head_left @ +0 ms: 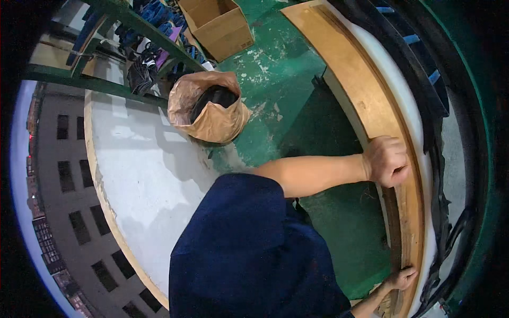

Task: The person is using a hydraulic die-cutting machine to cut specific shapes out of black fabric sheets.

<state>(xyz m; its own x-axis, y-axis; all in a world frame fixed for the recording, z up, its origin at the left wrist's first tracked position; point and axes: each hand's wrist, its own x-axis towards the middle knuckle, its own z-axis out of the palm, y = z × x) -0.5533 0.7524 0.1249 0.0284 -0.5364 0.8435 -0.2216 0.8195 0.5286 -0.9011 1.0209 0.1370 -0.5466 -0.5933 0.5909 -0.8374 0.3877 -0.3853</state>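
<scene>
My left hand (pixel 389 161), at the end of a bare forearm stretched to the right, is closed in a fist over the long wooden bench (pixel 366 95). Whatever lies inside that fist, if anything, is hidden. Nearer the lower right, my right hand (pixel 404 278) has its fingers curled together at the same bench, and I cannot make out what they hold. Beyond both hands a white strip (pixel 395 74) follows the bench's far side, and black rubber-like lengths (pixel 437 159) hang past it.
On the green floor (pixel 281 100) stand a brown paper sack (pixel 217 119) with something black inside and an open cardboard box (pixel 225 32). A green metal rack (pixel 154 40) holds bundled blue and black items at the upper left. A pale low wall (pixel 143 175) runs beside me.
</scene>
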